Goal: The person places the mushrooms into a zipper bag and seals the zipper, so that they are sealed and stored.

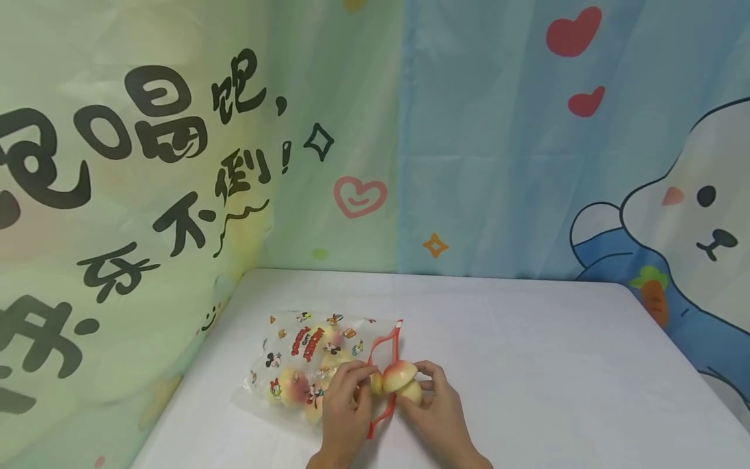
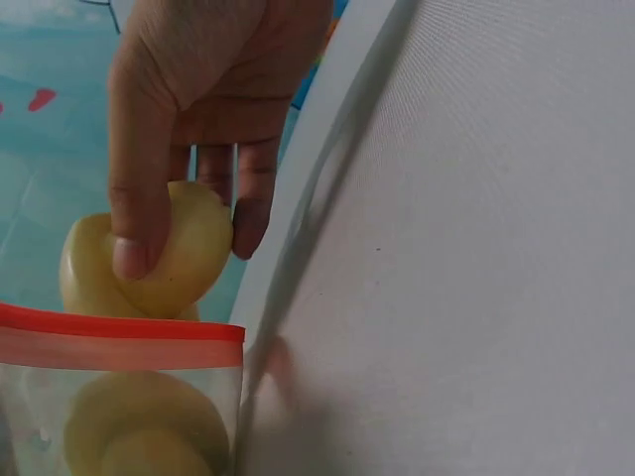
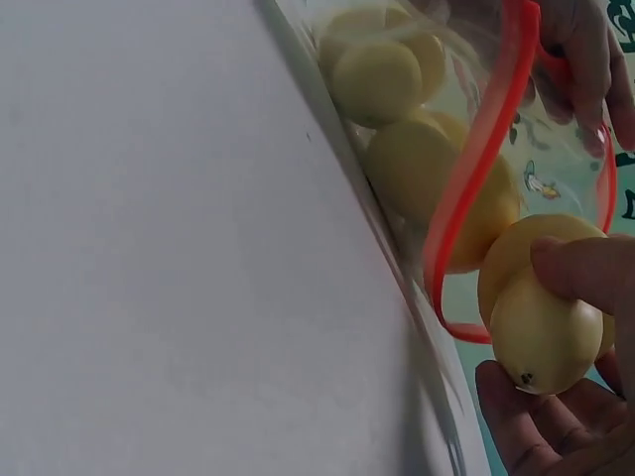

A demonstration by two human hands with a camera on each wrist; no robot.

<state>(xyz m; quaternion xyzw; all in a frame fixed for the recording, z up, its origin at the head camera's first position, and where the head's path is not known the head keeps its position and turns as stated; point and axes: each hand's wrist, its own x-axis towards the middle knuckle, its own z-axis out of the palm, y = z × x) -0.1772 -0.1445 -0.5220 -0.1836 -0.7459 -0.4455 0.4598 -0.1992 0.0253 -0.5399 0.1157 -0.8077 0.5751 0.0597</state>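
A clear zip bag (image 1: 293, 378) printed with cartoon figures lies on the left part of the table, its red-edged mouth (image 1: 396, 342) spread apart and facing right. Several yellow and pinkish-red toy mushrooms (image 3: 377, 84) show through its plastic. My left hand (image 1: 346, 407) pinches the rim of the bag's mouth with bent fingers; the exact grip is partly hidden. Just outside the opening, my right hand (image 1: 436, 407) holds a toy mushroom (image 1: 401, 378) between thumb and fingers, its blushed cap toward the bag. A dark spot marks that mushroom's stem (image 3: 546, 337) in the right wrist view.
A white-covered table (image 1: 556, 371) extends to the right of the hands. Behind it hangs a printed curtain (image 1: 480, 143) with hearts and a white cartoon animal. Another cloth with black lettering (image 1: 187, 221) borders the left side.
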